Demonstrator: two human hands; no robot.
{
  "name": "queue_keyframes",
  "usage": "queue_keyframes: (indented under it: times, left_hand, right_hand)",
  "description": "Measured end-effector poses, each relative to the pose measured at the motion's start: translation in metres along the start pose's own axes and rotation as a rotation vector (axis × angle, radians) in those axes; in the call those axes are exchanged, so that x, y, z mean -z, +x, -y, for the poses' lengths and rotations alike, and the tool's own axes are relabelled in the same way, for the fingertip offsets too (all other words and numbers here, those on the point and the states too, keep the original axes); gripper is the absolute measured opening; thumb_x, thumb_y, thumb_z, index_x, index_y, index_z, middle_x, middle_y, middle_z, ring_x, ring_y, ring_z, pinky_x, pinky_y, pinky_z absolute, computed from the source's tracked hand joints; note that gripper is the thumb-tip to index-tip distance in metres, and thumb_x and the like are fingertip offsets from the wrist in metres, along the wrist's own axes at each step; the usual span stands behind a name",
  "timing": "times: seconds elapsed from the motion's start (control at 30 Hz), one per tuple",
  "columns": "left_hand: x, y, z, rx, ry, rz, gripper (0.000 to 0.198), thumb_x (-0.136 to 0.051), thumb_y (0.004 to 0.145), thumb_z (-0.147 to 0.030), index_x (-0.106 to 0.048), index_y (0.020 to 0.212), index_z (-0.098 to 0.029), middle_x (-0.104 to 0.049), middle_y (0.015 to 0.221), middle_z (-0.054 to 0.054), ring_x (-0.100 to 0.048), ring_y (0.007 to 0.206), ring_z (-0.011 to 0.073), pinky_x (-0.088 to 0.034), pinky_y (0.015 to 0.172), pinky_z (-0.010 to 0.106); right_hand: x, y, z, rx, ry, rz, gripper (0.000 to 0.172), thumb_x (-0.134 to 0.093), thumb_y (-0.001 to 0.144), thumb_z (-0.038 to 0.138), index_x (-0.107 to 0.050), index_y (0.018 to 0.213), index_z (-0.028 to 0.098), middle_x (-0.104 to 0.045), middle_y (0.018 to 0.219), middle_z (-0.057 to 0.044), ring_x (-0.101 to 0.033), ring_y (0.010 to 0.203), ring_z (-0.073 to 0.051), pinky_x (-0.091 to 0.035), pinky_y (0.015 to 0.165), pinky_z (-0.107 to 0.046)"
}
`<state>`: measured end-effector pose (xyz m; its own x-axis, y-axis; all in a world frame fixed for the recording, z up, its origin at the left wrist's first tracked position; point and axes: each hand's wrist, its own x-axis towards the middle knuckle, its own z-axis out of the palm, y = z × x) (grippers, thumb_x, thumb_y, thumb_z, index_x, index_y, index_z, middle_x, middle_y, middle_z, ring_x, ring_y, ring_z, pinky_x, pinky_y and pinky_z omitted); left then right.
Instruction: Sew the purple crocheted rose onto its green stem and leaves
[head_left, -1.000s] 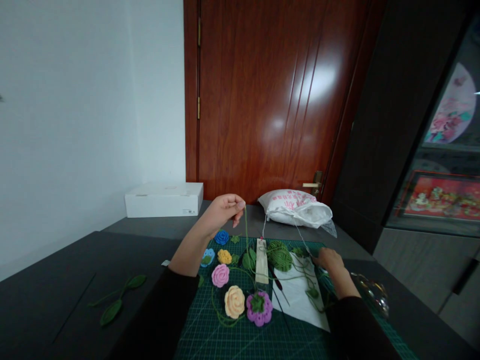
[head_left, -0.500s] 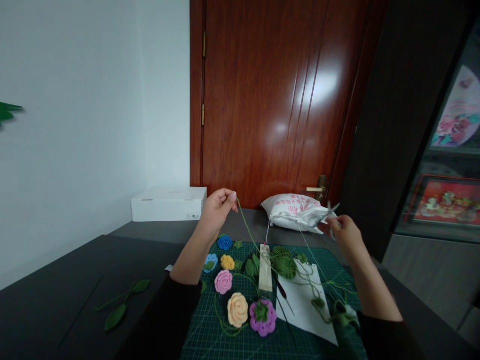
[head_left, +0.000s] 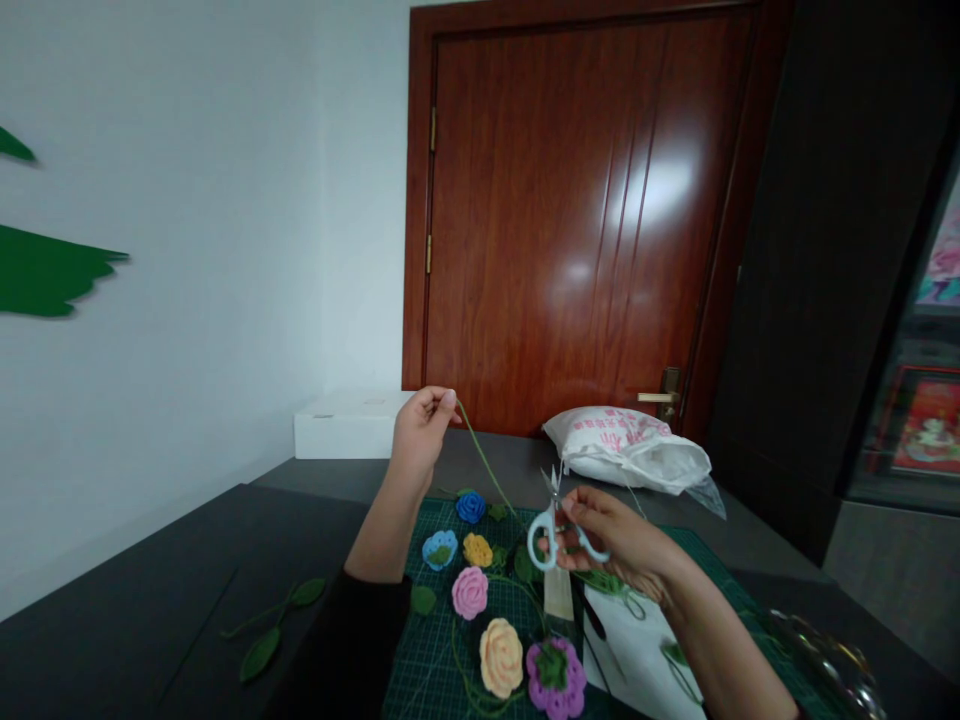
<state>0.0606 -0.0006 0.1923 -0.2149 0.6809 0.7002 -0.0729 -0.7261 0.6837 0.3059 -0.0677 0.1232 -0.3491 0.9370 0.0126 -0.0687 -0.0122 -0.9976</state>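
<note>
Above the green mat (head_left: 435,680), the person's left hand (head_left: 420,430) is raised, thumb and forefinger pinched shut on the top end of a green yarn (head_left: 484,462). The yarn slants down, fairly taut, from the fingertips toward the middle of the mat, and its lower end is lost behind the right hand (head_left: 615,535). That hand is closed around the handles of a pair of scissors (head_left: 550,515), with the points up and the blades close together, just beside the yarn's lower stretch. I cannot tell whether blade and yarn touch.

The yarn looks very light, soft and limp. By my guess it only keeps a line while pulled, and it would slide through a loose pinch, so a firm fingertip grip near the end, as here, suits it. The scissors look stiff and light, best held by the loops.

On the mat lie crocheted flowers: blue (head_left: 470,507), yellow (head_left: 478,549), pink (head_left: 470,592), cream (head_left: 501,657) and purple (head_left: 556,680), with a wooden strip (head_left: 556,598) and white paper (head_left: 637,660) beside them. Off to the left are two leaves (head_left: 277,625) on the dark table (head_left: 150,600). A white box (head_left: 345,425) and a bag (head_left: 630,450) sit at the far edge by the door (head_left: 570,220).
</note>
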Motion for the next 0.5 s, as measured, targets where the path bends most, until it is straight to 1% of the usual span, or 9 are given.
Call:
queue_keyframes:
  times: [0.13, 0.2, 0.27, 0.4, 0.5]
  left_hand:
    - [0.009, 0.005, 0.002, 0.010, -0.016, -0.043, 0.018, -0.073, 0.080, -0.031, -0.064, 0.073, -0.016, -0.061, 0.062, -0.002, -0.059, 0.060, 0.0134, -0.044, 0.063, 0.024]
    - [0.012, 0.007, 0.003, 0.011, -0.026, -0.067, 0.019, -0.072, 0.079, -0.031, -0.063, 0.072, -0.016, -0.061, 0.062, -0.002, -0.059, 0.059, 0.0130, -0.044, 0.062, 0.024]
    - [0.015, 0.009, 0.004, 0.009, -0.038, -0.092, 0.020, -0.071, 0.079, -0.032, -0.063, 0.072, -0.016, -0.061, 0.061, -0.002, -0.058, 0.058, 0.0127, -0.043, 0.061, 0.024]
    - [0.020, 0.011, 0.003, -0.005, -0.070, -0.131, 0.019, -0.070, 0.079, -0.032, -0.061, 0.072, -0.016, -0.059, 0.059, -0.003, -0.058, 0.058, 0.0121, -0.043, 0.062, 0.023]
    - [0.022, 0.012, 0.001, -0.010, -0.087, -0.136, 0.019, -0.070, 0.078, -0.031, -0.061, 0.071, -0.016, -0.060, 0.060, -0.003, -0.056, 0.058, 0.0115, -0.043, 0.062, 0.023]
  right_hand:
    - [0.001, -0.002, -0.005, -0.071, -0.075, 0.100, 0.036, -0.064, 0.081, 0.054, -0.045, 0.085, 0.024, -0.070, 0.073, 0.001, -0.074, 0.076, -0.020, -0.056, 0.071, -0.033]
    - [0.000, -0.002, -0.009, -0.104, -0.145, 0.141, 0.032, -0.063, 0.082, 0.049, -0.044, 0.085, 0.024, -0.071, 0.069, 0.000, -0.074, 0.072, -0.021, -0.055, 0.067, -0.032]
    - [0.001, -0.003, -0.014, -0.138, -0.229, 0.166, 0.025, -0.062, 0.083, 0.040, -0.043, 0.085, 0.023, -0.071, 0.065, 0.000, -0.073, 0.066, -0.021, -0.054, 0.060, -0.030]
    - [0.004, 0.000, -0.024, -0.212, -0.379, 0.173, 0.015, -0.061, 0.078, 0.018, -0.047, 0.082, 0.022, -0.068, 0.058, 0.003, -0.069, 0.052, -0.017, -0.051, 0.052, -0.026]
    - [0.004, 0.004, -0.029, -0.237, -0.414, 0.145, 0.014, -0.052, 0.078, 0.011, -0.045, 0.081, 0.023, -0.065, 0.055, 0.006, -0.067, 0.049, -0.015, -0.051, 0.052, -0.026]
